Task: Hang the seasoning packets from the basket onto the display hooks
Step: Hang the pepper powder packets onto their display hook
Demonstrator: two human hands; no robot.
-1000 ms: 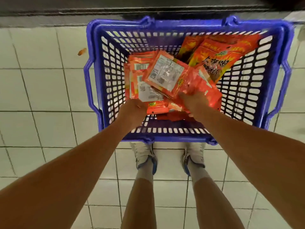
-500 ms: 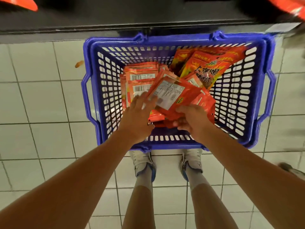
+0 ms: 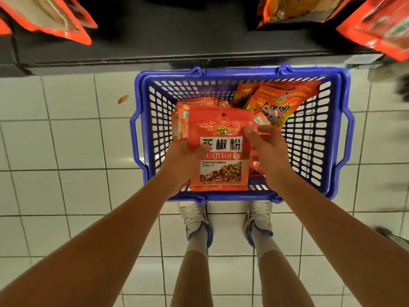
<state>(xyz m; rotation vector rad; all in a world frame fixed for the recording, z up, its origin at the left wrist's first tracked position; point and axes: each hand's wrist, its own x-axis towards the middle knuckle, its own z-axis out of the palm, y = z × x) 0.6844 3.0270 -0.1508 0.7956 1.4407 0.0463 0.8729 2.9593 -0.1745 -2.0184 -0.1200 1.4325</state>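
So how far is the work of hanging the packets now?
Early stage. Some packets already hang at the top of the view, though who hung them cannot be told. In hand: the left hand and right hand hold a stack of red packets over the blue basket. Left: more packets lie in the basket.

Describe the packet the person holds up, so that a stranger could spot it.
Find the blue plastic basket on the white tiled floor. Above its near side, the left hand and right hand grip a flat red seasoning packet. Unlike the packets lying below, it faces up, showing big black characters on white and a hang hole.
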